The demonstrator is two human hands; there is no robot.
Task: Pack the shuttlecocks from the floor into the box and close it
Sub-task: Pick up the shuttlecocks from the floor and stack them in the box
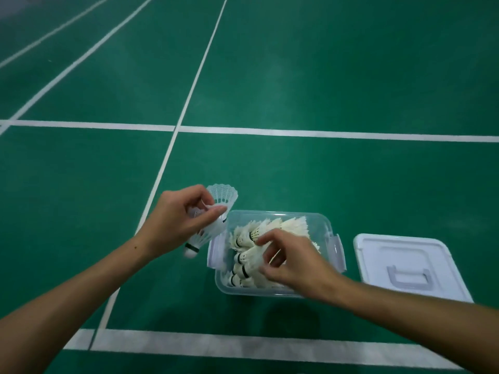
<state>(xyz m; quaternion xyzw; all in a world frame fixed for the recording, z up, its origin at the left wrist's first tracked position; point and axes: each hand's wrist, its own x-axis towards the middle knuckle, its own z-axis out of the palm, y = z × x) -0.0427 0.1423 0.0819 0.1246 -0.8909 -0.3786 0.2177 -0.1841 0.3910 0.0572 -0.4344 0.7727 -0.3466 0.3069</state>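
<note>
Clear plastic box (pixel 278 288): one. Loose lid (pixel 405 255): one. Hands: two. Plastic shuttlecocks in left hand (pixel 175 225): at least two. Feather shuttlecocks in box: many, heaped, exact count unclear.

A glossy green court floor (pixel 324 76) fills the view, crossed by painted white boundary lines (pixel 270 132) that meet at right angles

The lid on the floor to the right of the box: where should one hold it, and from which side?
Probably by the grey handle, from above. The lid lies flat on the court floor, top side up, so its edges sit low against the ground, and the handle is its only raised part.
</note>
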